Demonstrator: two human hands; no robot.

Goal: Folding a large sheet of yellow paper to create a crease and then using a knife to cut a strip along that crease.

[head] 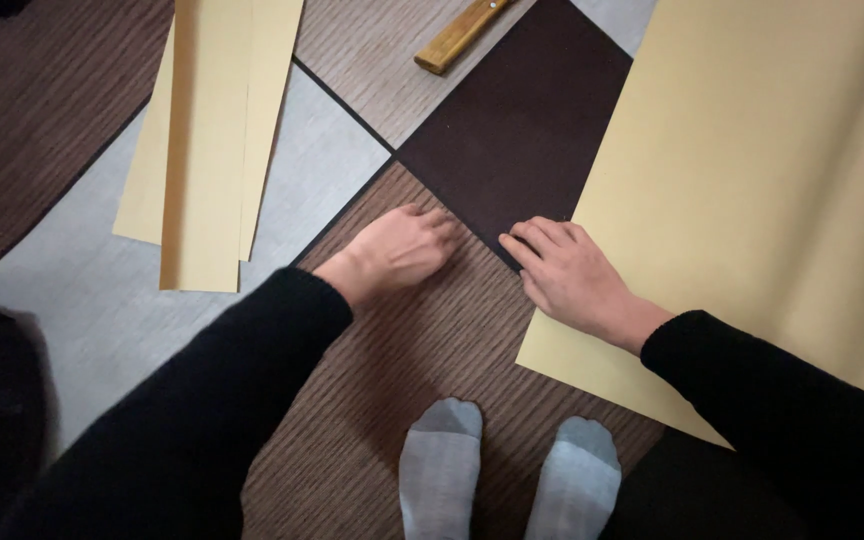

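- Hands meet at the near corner of a dark brown sheet (522, 120) lying flat on the patterned floor (92, 300), apparently so that corner can be pinned or lifted.
- The left hand (399, 250) curls loosely, fingertips touching the floor just beside the corner; it holds nothing.
- The right hand (567, 272) lies flat with fingers spread narrow, resting on the edge of a large tan sheet (772, 190) at right and touching the brown corner.
- Tan paper strips (207, 150) lie stacked at far left, well apart.
- A wooden stick (460, 35) lies at the far edge.
- Grey-socked feet (507, 480) sit nearest the camera.
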